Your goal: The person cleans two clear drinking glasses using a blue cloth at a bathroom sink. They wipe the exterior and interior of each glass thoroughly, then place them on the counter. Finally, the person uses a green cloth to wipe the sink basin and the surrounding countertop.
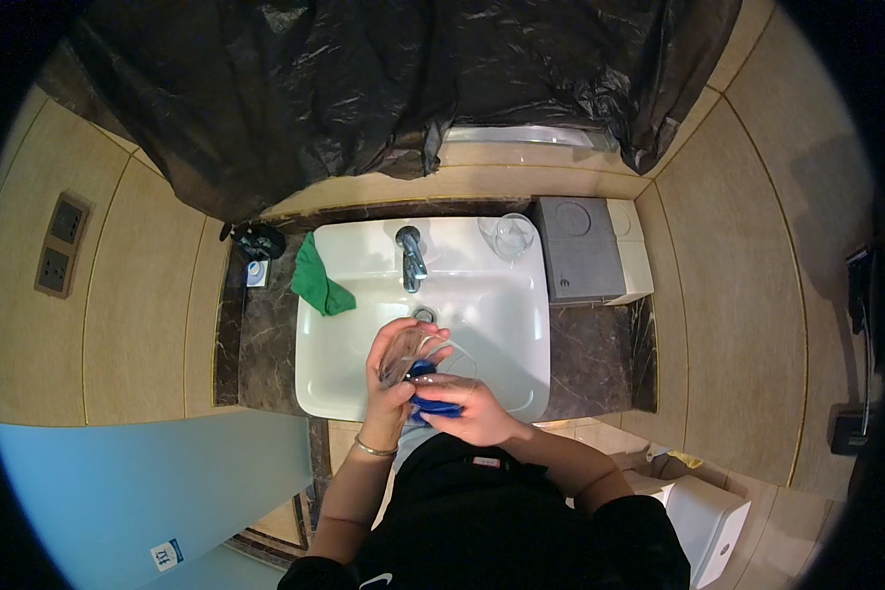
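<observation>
Over the front of the white washbasin [479, 295], my left hand [385, 398] is wrapped around a clear glass vessel [404, 354] tilted on its side. My right hand [483, 419] grips a blue cloth [436, 408] that is bunched against the glass. Part of the cloth shows through the clear wall; how far it reaches inside I cannot tell. Beyond my hands stands a chrome faucet [411, 258], above the drain [424, 315]. A second clear glass [514, 236] rests on the basin's back right corner.
A green cloth [317, 280] drapes over the basin's left rim. Grey [582, 254] and cream [629, 251] boxes stand right on the dark marble counter [590, 361]. At the back left sit a black bag [259, 241] and a small white-and-blue item [257, 273]. Black plastic sheeting [354, 88] hangs behind.
</observation>
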